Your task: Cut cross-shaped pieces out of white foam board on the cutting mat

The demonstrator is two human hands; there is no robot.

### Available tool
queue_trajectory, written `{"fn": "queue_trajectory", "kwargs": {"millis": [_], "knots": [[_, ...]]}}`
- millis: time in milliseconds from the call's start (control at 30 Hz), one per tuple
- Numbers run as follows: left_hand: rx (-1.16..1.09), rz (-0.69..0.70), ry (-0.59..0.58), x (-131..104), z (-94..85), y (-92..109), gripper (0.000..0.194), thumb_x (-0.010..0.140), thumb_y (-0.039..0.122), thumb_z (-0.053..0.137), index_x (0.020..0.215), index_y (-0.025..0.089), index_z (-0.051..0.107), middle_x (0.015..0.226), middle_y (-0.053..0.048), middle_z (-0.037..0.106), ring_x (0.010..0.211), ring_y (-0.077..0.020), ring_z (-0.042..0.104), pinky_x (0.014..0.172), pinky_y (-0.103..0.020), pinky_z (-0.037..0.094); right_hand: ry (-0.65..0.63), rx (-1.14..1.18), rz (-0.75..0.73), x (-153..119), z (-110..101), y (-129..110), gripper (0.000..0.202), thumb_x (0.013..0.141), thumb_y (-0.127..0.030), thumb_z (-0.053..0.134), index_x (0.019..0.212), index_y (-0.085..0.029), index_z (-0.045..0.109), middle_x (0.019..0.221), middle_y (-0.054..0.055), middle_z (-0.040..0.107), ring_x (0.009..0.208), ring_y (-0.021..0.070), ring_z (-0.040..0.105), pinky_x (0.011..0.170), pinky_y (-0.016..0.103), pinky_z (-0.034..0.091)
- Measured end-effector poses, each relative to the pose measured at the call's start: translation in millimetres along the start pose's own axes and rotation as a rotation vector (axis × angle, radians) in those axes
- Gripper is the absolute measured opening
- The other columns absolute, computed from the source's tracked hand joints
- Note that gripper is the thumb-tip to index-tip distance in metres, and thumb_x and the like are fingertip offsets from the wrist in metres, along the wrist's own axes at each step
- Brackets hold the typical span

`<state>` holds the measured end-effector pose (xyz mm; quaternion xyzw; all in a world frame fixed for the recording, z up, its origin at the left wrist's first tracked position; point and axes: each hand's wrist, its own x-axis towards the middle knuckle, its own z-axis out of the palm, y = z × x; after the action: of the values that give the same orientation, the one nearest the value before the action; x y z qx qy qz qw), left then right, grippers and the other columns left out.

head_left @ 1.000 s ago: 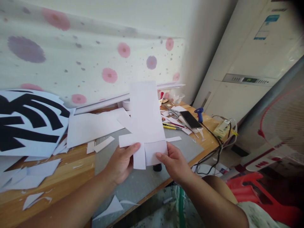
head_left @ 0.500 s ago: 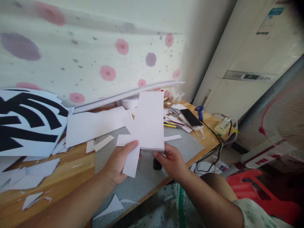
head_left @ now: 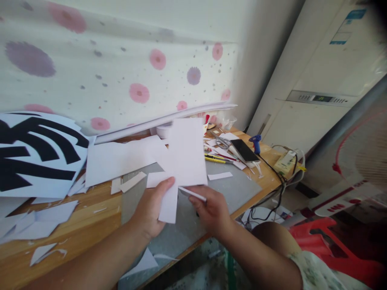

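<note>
My left hand (head_left: 155, 205) grips a white card piece (head_left: 188, 153) at its lower left, with the thumb on top. The piece has a tall upright panel, a short arm to the left and a strip (head_left: 168, 205) hanging down. My right hand (head_left: 211, 209) is closed on a thin white flap (head_left: 192, 193) at the panel's lower edge, between thumb and fingers. The flap slants down to the right, apart from the panel at its right end. Whether it joins the panel at the left cannot be made out. Beneath lies a grey cutting mat (head_left: 238, 187).
Scissors (head_left: 223, 141), a yellow cutter (head_left: 215, 159), a phone (head_left: 244, 150) and a blue glue gun (head_left: 255, 143) lie at the right. White paper scraps (head_left: 45, 221) and a black-patterned sheet (head_left: 39, 157) are at the left. A red stool (head_left: 341, 249) stands lower right.
My right hand has moved slightly down and left, tilting the thin flap away from the panel's lower edge. The panel's upper end has shifted left. My left hand keeps its hold.
</note>
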<state>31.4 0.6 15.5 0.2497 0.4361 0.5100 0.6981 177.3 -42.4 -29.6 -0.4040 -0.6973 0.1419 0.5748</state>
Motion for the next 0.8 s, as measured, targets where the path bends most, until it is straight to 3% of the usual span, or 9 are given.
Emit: {"fn": "queue_trajectory", "kwargs": {"millis": [100, 200, 267, 333, 400, 500, 600, 800], "knots": [[-0.025, 0.047, 0.016, 3.7, 1.8, 3.4, 0.012, 0.074, 0.016, 0.069, 0.065, 0.015, 0.063, 0.049, 0.002, 0.058, 0.042, -0.0108, 0.053, 0.044, -0.020, 0.048, -0.049, -0.106, -0.122, -4.1, 5.6, -8.8, 0.022, 0.096, -0.019, 0.054, 0.112, -0.021, 0.070, 0.096, 0.007, 0.081, 0.080, 0.0182, 0.075, 0.073, 0.027, 0.058], [-0.042, 0.081, 0.005, 4.6, 2.5, 8.9, 0.013, 0.075, 0.016, 0.070, 0.064, 0.016, 0.061, 0.048, 0.004, 0.055, 0.042, -0.0097, 0.050, 0.044, -0.019, 0.047, -0.079, -0.169, -0.134, -6.3, -2.5, -13.2, 0.018, 0.095, -0.022, 0.054, 0.103, -0.020, 0.069, 0.081, 0.005, 0.078, 0.069, 0.0166, 0.072, 0.066, 0.025, 0.055], [-0.052, 0.090, 0.005, 3.3, 2.5, 11.4, 0.012, 0.073, 0.015, 0.071, 0.065, 0.016, 0.062, 0.049, 0.004, 0.056, 0.042, -0.0095, 0.051, 0.042, -0.018, 0.046, -0.087, -0.249, -0.091, -4.2, -18.6, -6.3, 0.016, 0.093, -0.026, 0.054, 0.091, -0.021, 0.068, 0.069, 0.002, 0.073, 0.060, 0.0157, 0.068, 0.059, 0.024, 0.052], [-0.060, 0.089, 0.010, 1.7, 2.4, 12.0, 0.010, 0.072, 0.015, 0.072, 0.067, 0.015, 0.063, 0.049, 0.003, 0.057, 0.042, -0.0096, 0.051, 0.043, -0.018, 0.046, -0.026, -0.415, 0.072, 1.5, -39.9, 10.1, 0.017, 0.090, -0.031, 0.054, 0.085, -0.022, 0.067, 0.062, 0.000, 0.068, 0.052, 0.0151, 0.062, 0.052, 0.024, 0.049], [-0.062, 0.085, 0.015, 0.7, 2.5, 10.6, 0.009, 0.072, 0.015, 0.072, 0.068, 0.015, 0.064, 0.049, 0.003, 0.058, 0.040, -0.0099, 0.051, 0.041, -0.018, 0.045, 0.103, -0.616, 0.222, 9.2, -60.0, 31.8, 0.024, 0.088, -0.036, 0.054, 0.097, -0.019, 0.068, 0.077, 0.006, 0.072, 0.063, 0.0208, 0.066, 0.060, 0.031, 0.053], [-0.060, 0.088, 0.034, 0.1, 3.7, 7.3, 0.007, 0.073, 0.015, 0.072, 0.070, 0.014, 0.066, 0.048, 0.002, 0.060, 0.039, -0.0112, 0.052, 0.037, -0.019, 0.042, 0.157, -0.753, 0.255, 17.4, -74.4, 56.6, 0.046, 0.083, -0.034, 0.059, 0.122, -0.009, 0.062, 0.103, 0.019, 0.069, 0.094, 0.0338, 0.065, 0.085, 0.051, 0.053], [-0.056, 0.104, 0.072, -0.8, 5.7, 5.5, 0.004, 0.074, 0.014, 0.071, 0.072, 0.014, 0.068, 0.048, 0.002, 0.061, 0.037, -0.0119, 0.053, 0.036, -0.020, 0.041, 0.065, -0.939, 0.187, 18.3, -64.3, 56.4, 0.041, 0.089, -0.031, 0.057, 0.124, -0.009, 0.062, 0.112, 0.020, 0.064, 0.107, 0.0339, 0.058, 0.096, 0.050, 0.048], [-0.041, 0.125, 0.113, 0.0, 3.6, 6.3, 0.005, 0.076, 0.017, 0.073, 0.075, 0.014, 0.070, 0.053, 0.000, 0.066, 0.039, -0.0145, 0.058, 0.037, -0.021, 0.044, -0.281, -0.986, 0.132, 28.6, -27.6, 30.6, 0.019, 0.090, -0.029, 0.063, 0.102, -0.018, 0.071, 0.101, 0.013, 0.067, 0.094, 0.0303, 0.060, 0.085, 0.042, 0.049]]}}
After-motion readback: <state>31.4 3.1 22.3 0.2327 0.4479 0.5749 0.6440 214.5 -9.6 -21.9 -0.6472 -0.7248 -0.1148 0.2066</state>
